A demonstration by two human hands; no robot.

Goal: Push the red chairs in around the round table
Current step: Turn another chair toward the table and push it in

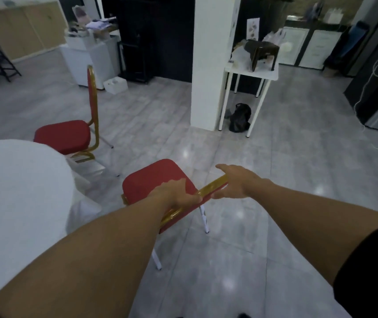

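Your near chair (153,180) sits just beyond your fingers, its seat not yet under the round surface (18,191). Left hand (179,193) is clamped on its gold backrest; right hand (236,182) rests there, fingers loosely apart. The far chair (64,136) also waits.

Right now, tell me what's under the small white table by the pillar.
A black bag sits on the grey floor under the small white table, near the white pillar. The pillar hides the space behind it, and I can't make out what lies left of the bag.
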